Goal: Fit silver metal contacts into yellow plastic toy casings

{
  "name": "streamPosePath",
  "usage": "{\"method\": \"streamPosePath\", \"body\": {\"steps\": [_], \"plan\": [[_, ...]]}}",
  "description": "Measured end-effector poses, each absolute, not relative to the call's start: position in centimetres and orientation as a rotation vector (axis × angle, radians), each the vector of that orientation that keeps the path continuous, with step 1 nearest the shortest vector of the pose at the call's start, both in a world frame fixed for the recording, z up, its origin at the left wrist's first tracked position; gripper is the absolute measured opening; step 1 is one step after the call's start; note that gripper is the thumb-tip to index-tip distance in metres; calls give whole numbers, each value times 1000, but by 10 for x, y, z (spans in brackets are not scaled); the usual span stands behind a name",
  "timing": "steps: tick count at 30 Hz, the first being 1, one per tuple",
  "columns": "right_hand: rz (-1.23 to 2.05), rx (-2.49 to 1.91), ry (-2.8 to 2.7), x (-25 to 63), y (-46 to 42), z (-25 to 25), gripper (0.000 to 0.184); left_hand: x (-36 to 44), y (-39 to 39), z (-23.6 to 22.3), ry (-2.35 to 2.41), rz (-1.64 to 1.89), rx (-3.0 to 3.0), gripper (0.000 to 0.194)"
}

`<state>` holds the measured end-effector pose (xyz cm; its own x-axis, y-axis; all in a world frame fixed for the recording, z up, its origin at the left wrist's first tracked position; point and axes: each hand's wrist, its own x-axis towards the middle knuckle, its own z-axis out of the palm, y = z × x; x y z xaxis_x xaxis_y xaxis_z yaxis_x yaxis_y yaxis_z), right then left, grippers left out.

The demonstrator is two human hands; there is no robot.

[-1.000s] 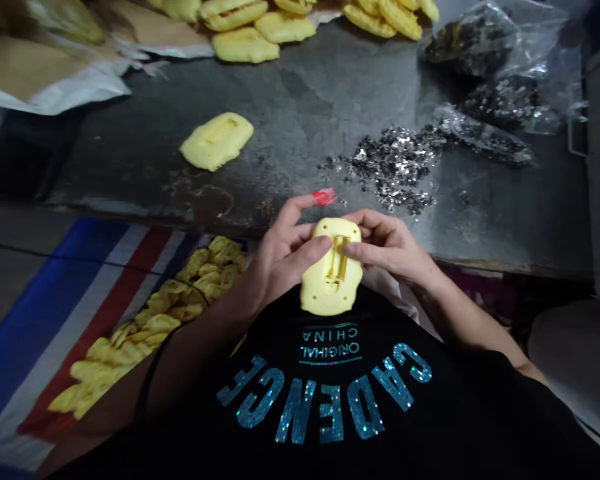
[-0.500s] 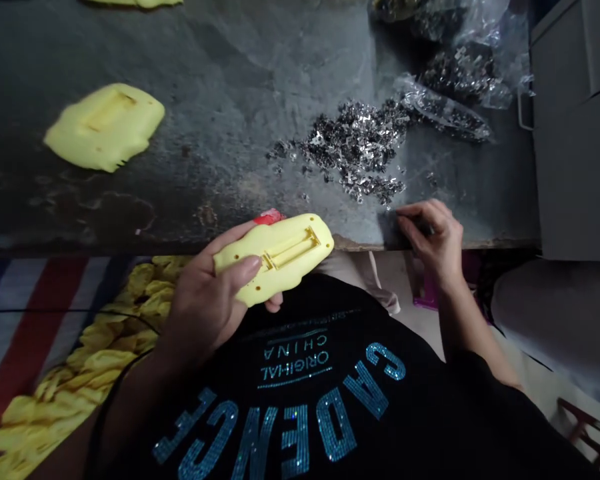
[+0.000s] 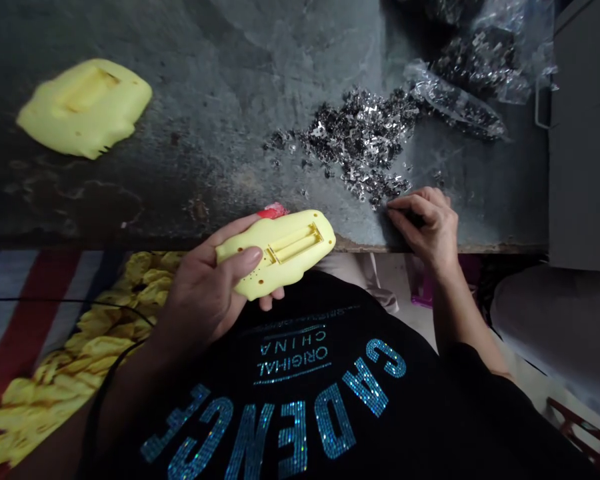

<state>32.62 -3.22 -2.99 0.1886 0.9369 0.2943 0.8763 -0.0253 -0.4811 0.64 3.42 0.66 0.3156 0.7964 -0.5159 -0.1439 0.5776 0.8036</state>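
Observation:
My left hand (image 3: 207, 287) grips a yellow plastic shell (image 3: 280, 250) with its slotted inner side up, held level just in front of the table's near edge. My right hand (image 3: 425, 223) rests on the dark table near that edge, its fingers curled and pinched together at the fringe of a heap of small shiny metal clips (image 3: 365, 143). What the fingertips hold is too small to make out. A small red piece (image 3: 273, 211) lies on the table behind the held shell.
A second yellow shell (image 3: 85, 107) lies on the dark table (image 3: 205, 100) at the far left. Clear plastic bags of metal parts (image 3: 475, 73) sit at the back right. Several yellow shells (image 3: 70, 373) are piled on a striped sack down to the left. A grey cabinet (image 3: 585, 133) stands at right.
My right hand left the yellow shell and went to the edge of the metal clip heap. My left hand turned the shell sideways and kept hold of it. The view shifted closer to the table.

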Motion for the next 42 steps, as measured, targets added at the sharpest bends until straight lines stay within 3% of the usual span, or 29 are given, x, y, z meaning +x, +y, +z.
{"method": "streamPosePath", "body": {"steps": [5, 12, 18, 22, 31, 42], "plan": [[135, -1896, -1752, 316, -18, -32, 20, 12, 34, 9, 1051, 661, 758, 69], [126, -1855, -1779, 324, -20, -26, 10, 6, 31, 4, 1020, 689, 793, 63], [-17, -1892, -1772, 341, -31, -25, 17, 2, 30, 1, 985, 686, 799, 52], [101, -1877, -1668, 345, -35, -22, 16, 3, 29, 0, 987, 685, 789, 53], [-39, -2014, -1583, 353, -49, -23, 17, 3, 30, -2, 1053, 686, 769, 53], [113, -1935, -1778, 328, -32, -30, 14, 9, 23, -1, 989, 692, 806, 51]]}}
